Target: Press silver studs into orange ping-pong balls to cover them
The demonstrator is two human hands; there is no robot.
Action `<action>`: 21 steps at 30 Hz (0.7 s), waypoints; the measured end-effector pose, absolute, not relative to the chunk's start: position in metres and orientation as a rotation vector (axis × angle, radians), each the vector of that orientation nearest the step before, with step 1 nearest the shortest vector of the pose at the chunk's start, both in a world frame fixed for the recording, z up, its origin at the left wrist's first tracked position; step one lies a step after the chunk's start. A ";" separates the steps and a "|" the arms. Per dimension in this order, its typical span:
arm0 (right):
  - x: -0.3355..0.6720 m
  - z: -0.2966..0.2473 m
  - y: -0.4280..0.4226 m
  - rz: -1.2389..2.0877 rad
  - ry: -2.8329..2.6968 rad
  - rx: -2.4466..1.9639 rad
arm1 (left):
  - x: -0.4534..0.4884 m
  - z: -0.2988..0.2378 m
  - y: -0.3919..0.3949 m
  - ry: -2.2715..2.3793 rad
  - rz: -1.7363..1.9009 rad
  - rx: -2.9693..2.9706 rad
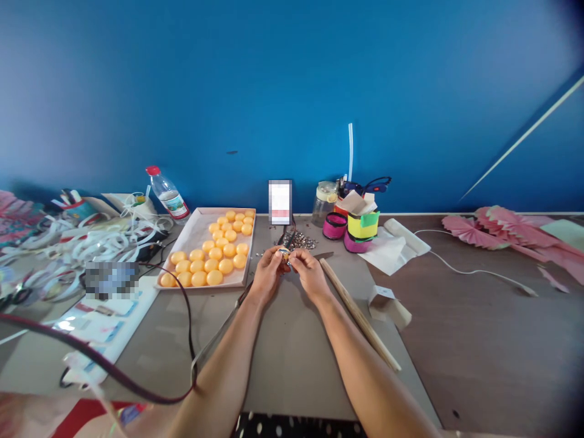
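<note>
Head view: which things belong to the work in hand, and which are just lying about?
Likely in use:
small item, held between left hand and right hand
pile of shiny bits
orange ovals in shallow tray

Apparently just lying about:
bottle
pink pleated pieces
glass jar

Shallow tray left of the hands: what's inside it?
Rounded yellow-orange pieces lie inside the tray; its pale bottom shows at upper left. Whatever is directly beneath the pieces is covered.

A red-capped bottle (173, 202) stands near the blue wall (292, 85), with pink pleated paper (506, 225) far right.
</note>
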State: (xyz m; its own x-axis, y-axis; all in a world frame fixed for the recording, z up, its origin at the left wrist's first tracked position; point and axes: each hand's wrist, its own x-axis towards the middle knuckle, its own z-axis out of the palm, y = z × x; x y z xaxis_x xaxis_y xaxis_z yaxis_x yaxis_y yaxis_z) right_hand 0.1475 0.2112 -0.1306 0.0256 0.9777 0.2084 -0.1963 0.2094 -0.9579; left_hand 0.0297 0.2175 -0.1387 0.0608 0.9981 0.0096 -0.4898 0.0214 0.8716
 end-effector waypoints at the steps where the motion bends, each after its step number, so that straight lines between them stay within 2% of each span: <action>1: 0.147 -0.130 0.211 1.145 -1.151 -0.920 | 0.030 -0.139 0.217 0.789 1.362 0.853; 21: 0.143 -0.138 0.211 1.253 -1.045 -0.951 | 0.036 -0.140 0.213 0.885 1.396 0.990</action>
State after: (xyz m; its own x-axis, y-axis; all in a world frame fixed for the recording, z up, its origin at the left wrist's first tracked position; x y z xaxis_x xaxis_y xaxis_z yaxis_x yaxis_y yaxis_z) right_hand 0.1434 0.2115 -0.1384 0.0206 0.9960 0.0868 -0.2648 0.0891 -0.9602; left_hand 0.0357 0.2126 -0.1397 0.0076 0.9974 0.0715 -0.3613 -0.0639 0.9303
